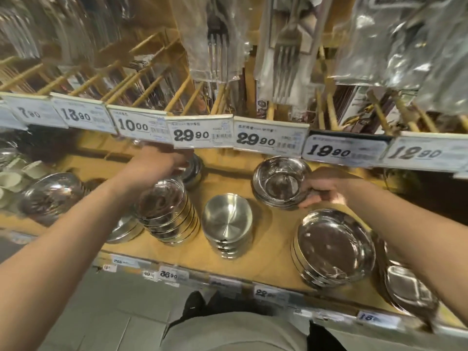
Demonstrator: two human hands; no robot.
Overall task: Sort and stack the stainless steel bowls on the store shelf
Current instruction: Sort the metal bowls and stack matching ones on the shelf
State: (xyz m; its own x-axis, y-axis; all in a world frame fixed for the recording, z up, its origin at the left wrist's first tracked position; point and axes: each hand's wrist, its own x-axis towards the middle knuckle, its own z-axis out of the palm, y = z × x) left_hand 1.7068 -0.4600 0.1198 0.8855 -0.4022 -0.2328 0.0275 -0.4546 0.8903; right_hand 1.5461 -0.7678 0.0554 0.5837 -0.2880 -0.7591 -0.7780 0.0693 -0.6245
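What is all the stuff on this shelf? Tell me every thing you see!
Shiny bowl stack: one, silver, back right, held.
Matte bowl stack: one, silver, middle front.
Tall bowl stack: one, silver, left of middle.
Back bowls: count unclear, silver, behind the tall stack.
Plate stack: one, silver, front right.
Wide dish: one, silver, far left.
Cups: several, cream, far left.
Price tags: many, white, shelf edge.
Bagged forks: several, silver, hanging above.
Left hand: reaching toward the back bowls.
Right hand: gripping the shiny bowl stack.
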